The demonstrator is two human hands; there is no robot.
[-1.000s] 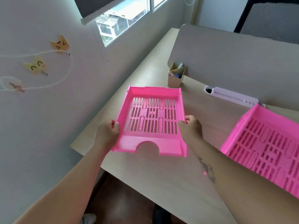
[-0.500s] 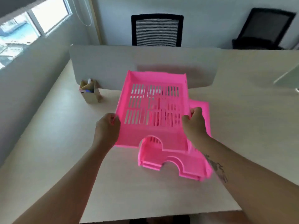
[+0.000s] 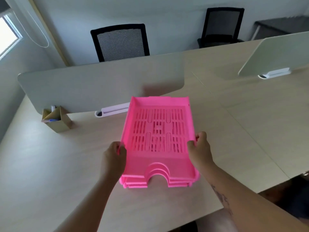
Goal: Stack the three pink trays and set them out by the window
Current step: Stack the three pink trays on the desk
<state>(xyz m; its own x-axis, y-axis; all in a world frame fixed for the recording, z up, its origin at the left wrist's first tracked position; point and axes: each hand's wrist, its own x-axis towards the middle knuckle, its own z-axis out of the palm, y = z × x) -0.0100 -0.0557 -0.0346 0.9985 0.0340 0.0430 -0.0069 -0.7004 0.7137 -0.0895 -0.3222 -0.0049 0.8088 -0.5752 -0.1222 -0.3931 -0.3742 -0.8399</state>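
Observation:
A pink slotted tray lies on top of two more pink trays on the beige desk, their notched front edges lined up toward me. My left hand grips the top tray's left side wall. My right hand grips its right side wall. The lower trays show only as layered front lips beneath the top one. The window is at the far left edge of the view.
A grey divider panel stands behind the trays, with a white clamp at its foot. A cardboard pen holder sits at the left. A second divider stands at the right. Two black chairs are beyond the desk.
I carried the tray from the window side to the right and lowered it onto the other pink trays. It now rests aligned on the pile, both hands still on its sides.

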